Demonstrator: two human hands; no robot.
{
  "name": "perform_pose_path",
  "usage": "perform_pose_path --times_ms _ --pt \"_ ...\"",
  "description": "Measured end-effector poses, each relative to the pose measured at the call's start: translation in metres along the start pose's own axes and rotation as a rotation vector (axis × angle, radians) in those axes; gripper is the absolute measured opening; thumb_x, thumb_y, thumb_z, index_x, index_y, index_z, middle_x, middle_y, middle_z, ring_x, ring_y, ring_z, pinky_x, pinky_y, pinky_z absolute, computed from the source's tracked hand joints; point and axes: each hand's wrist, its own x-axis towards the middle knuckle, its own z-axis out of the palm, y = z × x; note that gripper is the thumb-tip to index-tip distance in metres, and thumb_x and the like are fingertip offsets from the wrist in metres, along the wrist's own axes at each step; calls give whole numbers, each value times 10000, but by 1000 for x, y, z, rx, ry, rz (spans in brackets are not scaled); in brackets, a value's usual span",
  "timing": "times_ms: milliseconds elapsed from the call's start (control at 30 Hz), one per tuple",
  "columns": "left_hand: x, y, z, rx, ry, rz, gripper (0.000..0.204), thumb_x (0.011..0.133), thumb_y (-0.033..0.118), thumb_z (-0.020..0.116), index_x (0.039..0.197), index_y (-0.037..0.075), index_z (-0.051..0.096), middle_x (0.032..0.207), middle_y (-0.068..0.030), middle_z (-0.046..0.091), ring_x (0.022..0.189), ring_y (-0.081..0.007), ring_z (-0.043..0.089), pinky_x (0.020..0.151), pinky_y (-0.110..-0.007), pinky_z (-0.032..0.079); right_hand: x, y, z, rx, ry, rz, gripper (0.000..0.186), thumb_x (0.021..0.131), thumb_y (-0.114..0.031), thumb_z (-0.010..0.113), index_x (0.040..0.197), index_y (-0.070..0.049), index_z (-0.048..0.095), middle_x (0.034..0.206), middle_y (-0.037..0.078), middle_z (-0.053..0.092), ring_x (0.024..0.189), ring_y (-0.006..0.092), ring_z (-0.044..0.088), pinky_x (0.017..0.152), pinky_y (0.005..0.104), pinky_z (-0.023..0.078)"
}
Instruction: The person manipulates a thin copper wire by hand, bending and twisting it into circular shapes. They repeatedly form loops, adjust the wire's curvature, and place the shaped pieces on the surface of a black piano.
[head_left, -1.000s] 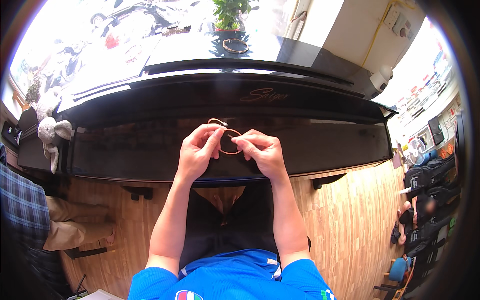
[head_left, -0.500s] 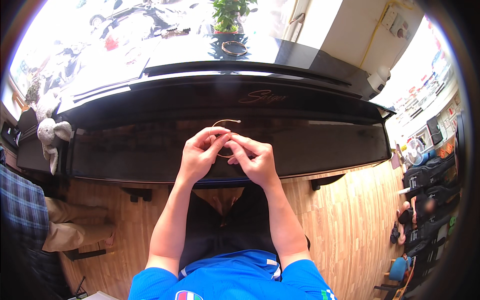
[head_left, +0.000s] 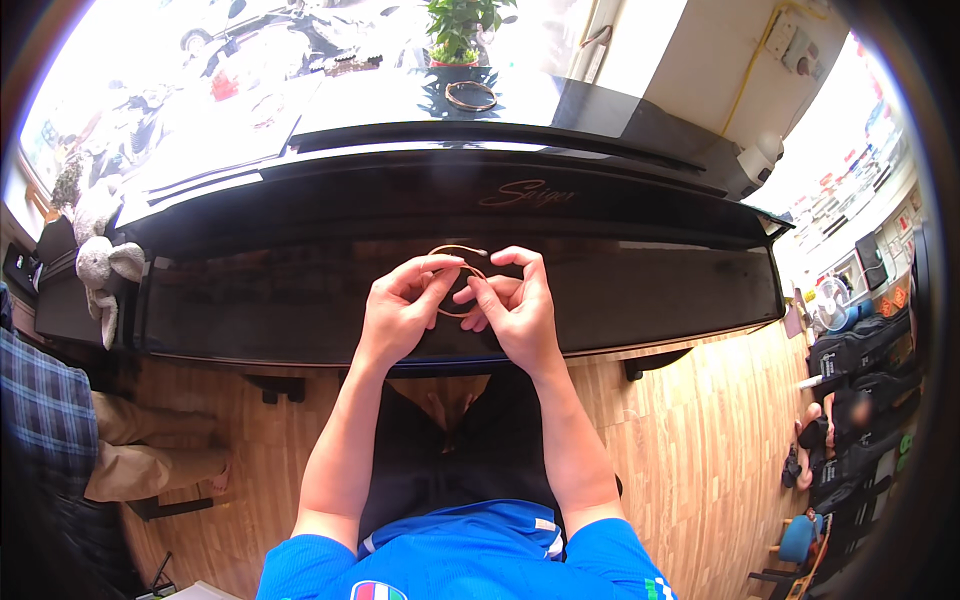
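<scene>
A thin gold-coloured cord [head_left: 456,247], bent into a loop with a small pale tip, is held in front of me above the closed black piano lid [head_left: 640,290]. Pinched between the thumb and forefinger of my left hand [head_left: 395,315] is one stretch of it. The thumb and lower fingers of my right hand [head_left: 523,318] grip the cord close by, while the right forefinger is raised near the tip. Fingers partly hide the loop. On the piano top lies another thin coil [head_left: 470,108].
A potted plant [head_left: 455,30] stands behind the coil. At the piano's left end hangs a grey plush toy [head_left: 95,265]. A person in a plaid shirt [head_left: 45,385] sits at left. Black bags [head_left: 850,350] and a small fan [head_left: 830,300] are at far right.
My right forefinger has lifted off the cord and straightened. The cord's tip has dropped slightly toward the right hand. My left hand keeps its pinch.
</scene>
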Motion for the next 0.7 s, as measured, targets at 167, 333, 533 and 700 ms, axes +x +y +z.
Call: perform_pose_path --times_ms 167,333,533,700 --pt "3 -1 -5 -207 -13 39 219 1005 142 589 1192 49 653 745 16 598 649 -51 552 591 -204 456 6 -5 -5 49 -11 -27 462 962 -119 647 1369 0 463 935 120 740 751 157 707 680 252 559" --pt "2 -2 -6 -156 -41 30 216 1014 131 570 1192 31 643 787 4 607 711 -68 576 650 -219 486 8 0 -11 158 12 7 273 987 -155 617 1192 23 636 881 130 728 706 135 676 663 252 544" --pt "1 -4 -6 -134 -70 60 200 993 108 600 1165 32 671 806 17 605 726 -57 554 646 -213 468 8 -2 -21 196 -161 63 291 1024 -212 556 1181 8 663 747 81 678 580 80 543 565 219 442" --pt "1 -3 -9 -82 -139 46 179 986 99 611 1136 51 694 808 24 602 721 -55 531 624 -211 439 7 2 -26 112 -208 25 215 1028 -181 535 1055 -12 665 754 89 681 546 60 501 526 203 406"
